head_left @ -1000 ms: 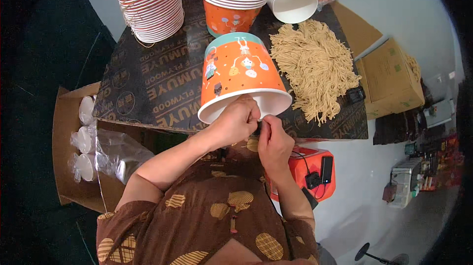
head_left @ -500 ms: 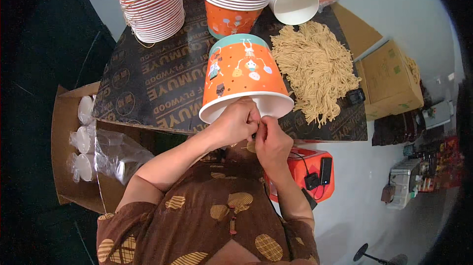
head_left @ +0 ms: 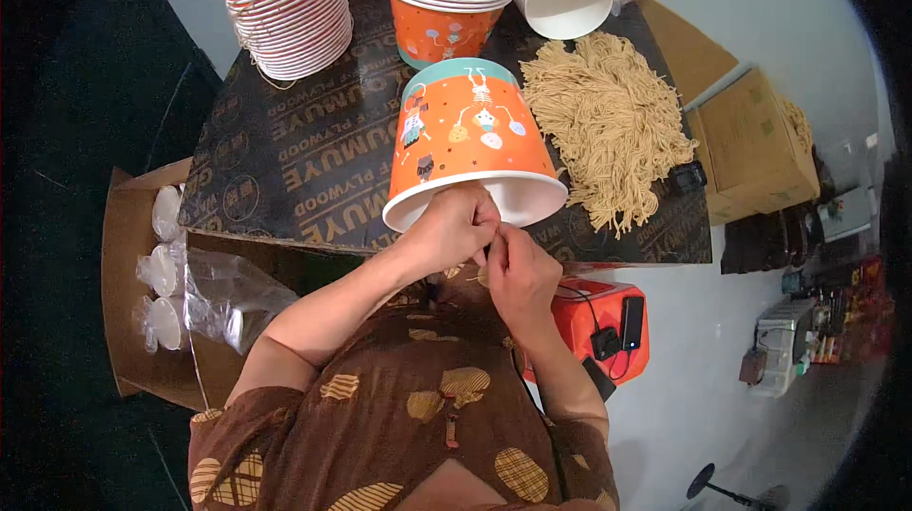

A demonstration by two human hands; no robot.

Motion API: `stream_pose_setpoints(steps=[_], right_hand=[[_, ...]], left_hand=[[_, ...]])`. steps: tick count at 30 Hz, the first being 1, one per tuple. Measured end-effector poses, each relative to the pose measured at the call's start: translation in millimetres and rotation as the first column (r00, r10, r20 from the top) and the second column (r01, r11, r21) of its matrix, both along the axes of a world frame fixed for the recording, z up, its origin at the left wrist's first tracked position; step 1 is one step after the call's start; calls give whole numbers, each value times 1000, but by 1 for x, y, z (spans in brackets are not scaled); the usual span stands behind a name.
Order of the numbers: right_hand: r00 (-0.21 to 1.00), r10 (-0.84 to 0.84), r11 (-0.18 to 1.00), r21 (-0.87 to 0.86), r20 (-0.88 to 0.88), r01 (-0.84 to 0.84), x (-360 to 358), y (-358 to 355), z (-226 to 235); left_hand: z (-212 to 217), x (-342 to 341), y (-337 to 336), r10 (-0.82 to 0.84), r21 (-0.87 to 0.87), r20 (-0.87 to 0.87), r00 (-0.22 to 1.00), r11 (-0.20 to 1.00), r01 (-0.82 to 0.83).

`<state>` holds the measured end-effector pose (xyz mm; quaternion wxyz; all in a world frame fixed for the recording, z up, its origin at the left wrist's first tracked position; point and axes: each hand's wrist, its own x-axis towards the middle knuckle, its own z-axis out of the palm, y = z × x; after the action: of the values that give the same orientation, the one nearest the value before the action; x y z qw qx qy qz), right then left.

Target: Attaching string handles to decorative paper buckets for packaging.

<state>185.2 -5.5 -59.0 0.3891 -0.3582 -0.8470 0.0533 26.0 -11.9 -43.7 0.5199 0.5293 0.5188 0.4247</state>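
An orange paper bucket point(head_left: 465, 136) with a teal band and cartoon figures lies tipped on the table, its white-rimmed mouth facing me. My left hand point(head_left: 454, 223) reaches into the lower edge of that mouth, fingers curled in a pinch. Right beside it, my right hand point(head_left: 522, 274) is also pinched closed, its fingertips meeting those of the left just below the rim. Whatever sits between the fingertips is too small and covered to name. A heap of tan cords point(head_left: 608, 126) lies to the right of the bucket.
The dark printed plywood tabletop point(head_left: 252, 164) carries nested bucket stacks at the left point(head_left: 285, 12), middle point(head_left: 451, 22) and right point(head_left: 568, 8). Left below stands an open carton point(head_left: 128, 274) with plastic-wrapped white pieces. An orange stool point(head_left: 570, 321) with a power bank and another carton point(head_left: 755, 150) stand right.
The whole view has shifted slightly. Both hands stay pinched together at the bucket's mouth, with only small finger movements.
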Motion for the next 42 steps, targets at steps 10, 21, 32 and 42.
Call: stream_pose_setpoints(steps=[10,21,32,42], right_hand=[[987,-47,956,-294,-157,-1,2,3,9],[964,-4,732,-658,-264,-177,9,17,21],[955,-31,739,-651,-294,-176,7,18,17],[959,-36,783,-604,-280,-147,7,15,16]], left_hand=[[11,3,-3,54,27,48,997,998,-56],[-3,1,-2,91,88,184,979,990,-108],[9,2,-19,131,292,-200,971,954,-69],[0,8,-15,232,455,-309,922,888,-71]])
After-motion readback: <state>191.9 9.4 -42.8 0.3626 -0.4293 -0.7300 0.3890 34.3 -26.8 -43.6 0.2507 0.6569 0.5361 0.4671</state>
